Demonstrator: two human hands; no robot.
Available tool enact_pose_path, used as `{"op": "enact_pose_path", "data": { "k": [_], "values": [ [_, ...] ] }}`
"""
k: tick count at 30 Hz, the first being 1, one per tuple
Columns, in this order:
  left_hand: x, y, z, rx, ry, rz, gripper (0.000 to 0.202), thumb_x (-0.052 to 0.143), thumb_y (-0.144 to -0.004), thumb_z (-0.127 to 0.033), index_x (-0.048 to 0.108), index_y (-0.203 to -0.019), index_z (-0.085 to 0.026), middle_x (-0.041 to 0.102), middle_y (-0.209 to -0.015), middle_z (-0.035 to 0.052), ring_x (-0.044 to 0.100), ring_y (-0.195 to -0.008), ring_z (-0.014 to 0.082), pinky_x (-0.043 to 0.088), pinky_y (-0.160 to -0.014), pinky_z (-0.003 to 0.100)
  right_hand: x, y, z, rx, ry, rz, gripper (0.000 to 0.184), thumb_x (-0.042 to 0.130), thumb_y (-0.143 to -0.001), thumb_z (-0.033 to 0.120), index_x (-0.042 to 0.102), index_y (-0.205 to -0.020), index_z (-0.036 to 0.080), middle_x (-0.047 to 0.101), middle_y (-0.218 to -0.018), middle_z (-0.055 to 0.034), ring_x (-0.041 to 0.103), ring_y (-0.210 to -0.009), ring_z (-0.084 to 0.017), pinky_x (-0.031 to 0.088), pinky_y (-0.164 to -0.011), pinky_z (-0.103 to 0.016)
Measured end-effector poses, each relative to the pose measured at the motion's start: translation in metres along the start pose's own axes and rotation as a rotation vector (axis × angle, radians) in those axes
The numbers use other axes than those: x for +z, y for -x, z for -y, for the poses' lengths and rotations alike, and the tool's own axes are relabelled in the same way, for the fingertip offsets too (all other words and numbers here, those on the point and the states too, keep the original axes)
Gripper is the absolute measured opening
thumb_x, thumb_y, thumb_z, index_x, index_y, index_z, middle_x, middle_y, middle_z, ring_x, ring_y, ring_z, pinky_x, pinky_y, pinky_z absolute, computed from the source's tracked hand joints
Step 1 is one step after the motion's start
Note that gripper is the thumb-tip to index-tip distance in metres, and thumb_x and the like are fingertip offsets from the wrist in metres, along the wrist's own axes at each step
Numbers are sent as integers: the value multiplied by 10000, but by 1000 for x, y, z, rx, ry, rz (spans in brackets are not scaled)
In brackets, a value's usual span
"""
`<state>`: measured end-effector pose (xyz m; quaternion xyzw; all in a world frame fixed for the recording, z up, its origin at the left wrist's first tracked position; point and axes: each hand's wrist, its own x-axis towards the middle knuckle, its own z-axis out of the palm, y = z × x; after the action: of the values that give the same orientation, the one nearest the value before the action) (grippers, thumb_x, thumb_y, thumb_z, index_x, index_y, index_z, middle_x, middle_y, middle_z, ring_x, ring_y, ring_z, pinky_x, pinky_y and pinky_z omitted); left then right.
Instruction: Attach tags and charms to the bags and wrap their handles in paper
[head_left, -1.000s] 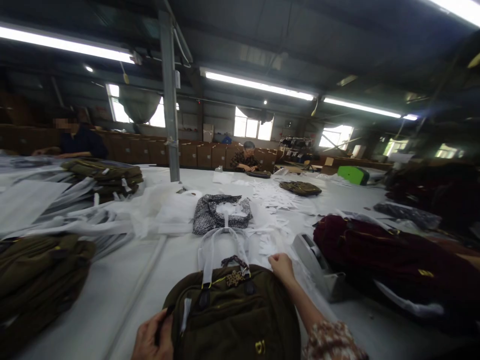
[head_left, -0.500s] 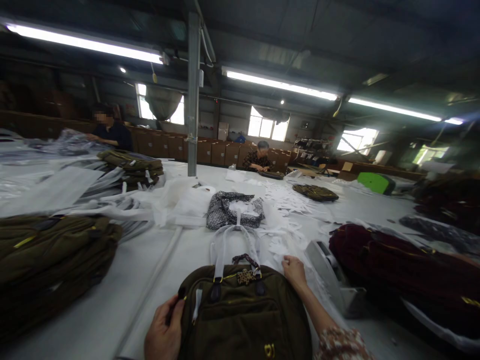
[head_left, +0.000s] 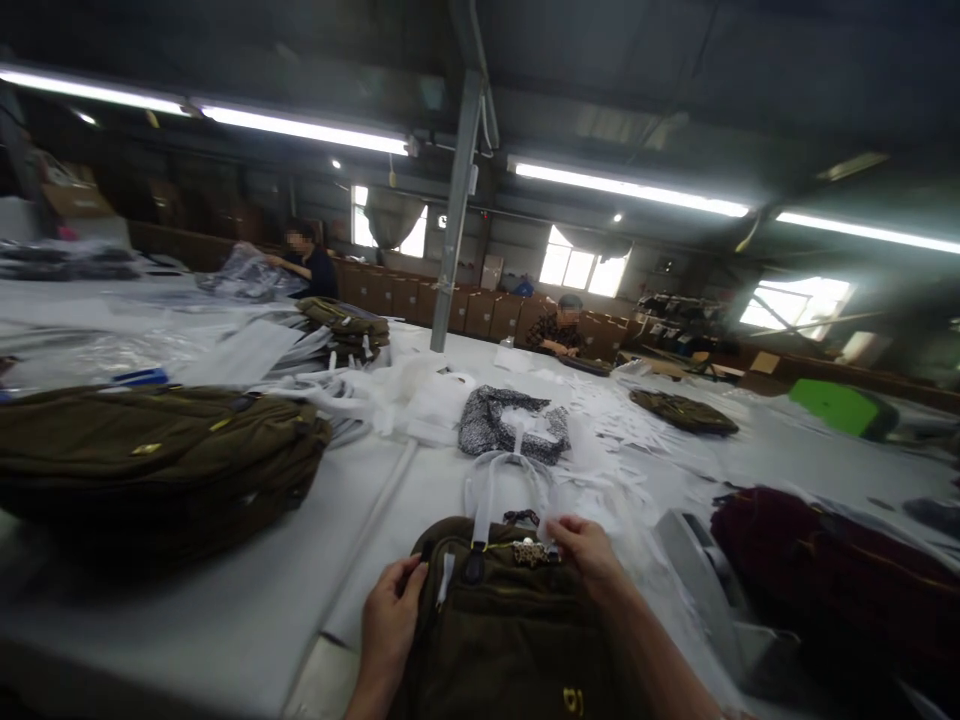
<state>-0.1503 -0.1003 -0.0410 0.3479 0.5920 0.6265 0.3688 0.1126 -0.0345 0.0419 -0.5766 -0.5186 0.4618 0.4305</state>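
An olive-green backpack [head_left: 510,640] stands in front of me, its carry handles wrapped in white material. A patterned charm [head_left: 531,553] hangs at the handle base. My left hand [head_left: 394,615] is closed, thumb and fingers pinching the bag's upper left edge beside a white-wrapped zipper pull [head_left: 445,578]. My right hand [head_left: 589,555] pinches a thin, translucent white piece [head_left: 550,530] by the right handle base, above the charm. Behind the handles lies a black-and-white speckled bag [head_left: 487,420] with white scraps in its opening.
Piled olive bags [head_left: 165,450] lie left; dark red bags [head_left: 832,560] lie right, beside a grey device [head_left: 697,570]. White scraps [head_left: 622,420] cover the table beyond. Two people [head_left: 315,265] work across the table, near a metal post [head_left: 456,210].
My right hand has moved from the bag's right shoulder inward to the right handle base with the white piece. My left hand stays at the left edge. The view has swung left.
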Motion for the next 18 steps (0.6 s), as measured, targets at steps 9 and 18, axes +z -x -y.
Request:
{"op": "enact_pose_path", "data": {
  "k": [9,18],
  "values": [
    [-3,1,-8,56,-4,40,356,611,-674,-451,671,-828,-136,701,-788,81,637,-763,224,482,-717,312,119,14,16,-7,-140,124,359,729,-542,457,551,-559,146,472,-420,56,367,-360,-46,239,-353,-176],
    [-2,1,-7,68,-10,35,253,584,-718,-359,650,-830,-143,690,-802,78,629,-787,216,470,-751,312,152,13,31,-56,-132,106,332,705,-561,453,589,-604,145,508,-418,43,415,-359,-77,298,-357,-193]
  ]
}}
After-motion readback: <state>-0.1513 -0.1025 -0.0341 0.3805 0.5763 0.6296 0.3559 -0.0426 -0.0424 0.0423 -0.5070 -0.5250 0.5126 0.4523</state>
